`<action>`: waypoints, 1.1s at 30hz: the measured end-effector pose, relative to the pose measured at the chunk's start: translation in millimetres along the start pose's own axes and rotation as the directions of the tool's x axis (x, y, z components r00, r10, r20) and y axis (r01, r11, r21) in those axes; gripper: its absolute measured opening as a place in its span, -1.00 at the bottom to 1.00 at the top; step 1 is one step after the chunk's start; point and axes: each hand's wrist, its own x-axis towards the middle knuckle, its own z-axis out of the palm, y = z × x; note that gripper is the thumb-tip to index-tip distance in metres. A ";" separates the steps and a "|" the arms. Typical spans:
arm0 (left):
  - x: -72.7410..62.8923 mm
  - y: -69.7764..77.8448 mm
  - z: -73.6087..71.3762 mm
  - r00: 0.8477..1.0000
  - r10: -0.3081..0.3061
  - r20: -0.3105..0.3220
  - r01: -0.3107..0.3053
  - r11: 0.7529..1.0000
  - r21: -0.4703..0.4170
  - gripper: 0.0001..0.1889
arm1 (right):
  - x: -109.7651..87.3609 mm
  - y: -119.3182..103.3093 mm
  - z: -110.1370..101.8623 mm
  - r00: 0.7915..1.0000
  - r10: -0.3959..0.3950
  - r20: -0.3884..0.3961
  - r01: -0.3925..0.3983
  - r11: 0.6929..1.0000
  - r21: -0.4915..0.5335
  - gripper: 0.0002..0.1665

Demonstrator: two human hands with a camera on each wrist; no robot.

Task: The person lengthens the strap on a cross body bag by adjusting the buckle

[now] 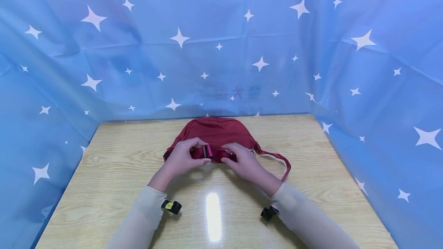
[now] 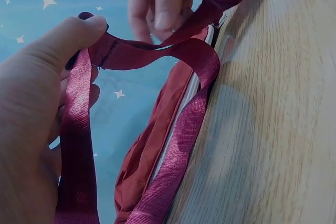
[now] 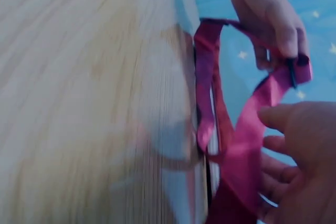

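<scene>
A dark red fabric bag (image 1: 218, 130) lies near the table's back edge, its flat webbing strap (image 2: 173, 156) looping in front of it. My left hand (image 1: 181, 158) pinches the dark slider buckle (image 1: 207, 151) on the strap between thumb and fingers. From there the strap hangs in one length and bends toward the right in another. My right hand (image 1: 243, 160) is at the strap to the right of the buckle, thumb and fingers parted. In the right wrist view its thumb (image 3: 278, 115) overlaps the strap's edge, the other fingers spread below it.
A thin red loop (image 1: 282, 160) extends from the bag's right end onto the wooden table (image 1: 114, 187). A light zipper (image 2: 191, 85) runs along the bag's side. Blue star-patterned cloth (image 1: 214, 49) stands behind the table and along both sides. Each wrist wears a small black camera (image 1: 172, 206).
</scene>
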 end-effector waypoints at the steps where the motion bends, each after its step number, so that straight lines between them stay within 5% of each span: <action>1: 0.0 0.2 -0.2 1.000 0.004 0.001 -0.004 1.000 -0.001 -0.58 | 1.9 -2.5 2.5 1.000 -0.003 -0.008 0.003 1.000 0.027 -0.55; 12: -0.3 -0.3 -1.3 1.000 0.005 -0.002 -0.005 1.000 0.018 -0.57 | -0.1 -6.2 -0.5 0.991 -0.048 -0.122 0.061 0.993 0.105 -0.68; 26: -0.8 -3.1 -0.6 1.000 0.019 0.021 -0.019 1.000 0.000 -0.55 | -9.1 15.8 -15.9 0.992 -0.070 -0.103 0.079 0.993 0.089 -0.69; 33: 0.7 -4.4 0.5 0.999 0.037 0.032 -0.037 0.999 0.007 -0.47 | -4.2 5.9 -12.1 0.997 -0.081 0.009 0.080 0.996 0.036 -0.41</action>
